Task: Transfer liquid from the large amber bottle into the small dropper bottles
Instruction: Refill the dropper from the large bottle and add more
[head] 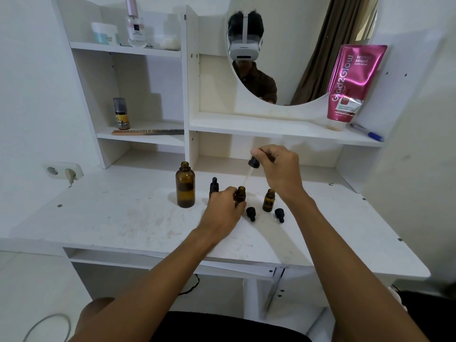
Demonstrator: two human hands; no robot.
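Layout: the desk (123, 218) fills mid frame. Its front edge crosses lower centre, and the shelf unit (192, 70) closes off the back.

- Centre-left stands the big bottle (185, 185), amber and uncapped, apart from both hands. It looks part full.
- At centre, the left hand (223, 211) has its fingers curled round a small bottle (240, 195), which is open-necked and upright on the desk.
- Up-right of it, the right hand (278, 169) pinches the bulb of the dropper (254, 162). The glass tip slants down to just above that neck. Cannot tell if the tube holds liquid.
- A second bottle (269, 200), open, stands just right of the held one.
- A third bottle (214, 185), capped, stands behind the left fingers.
- One cap (251, 213) and another cap (279, 214) lie loose in front.

Step, judged: dosing the held bottle. The next move calls for tip into neck, a slow squeeze and a steady bottle, then a refill from the left.

Room: most lies lower left. Right of the held bottle is crowded, so the right wrist should stay high.
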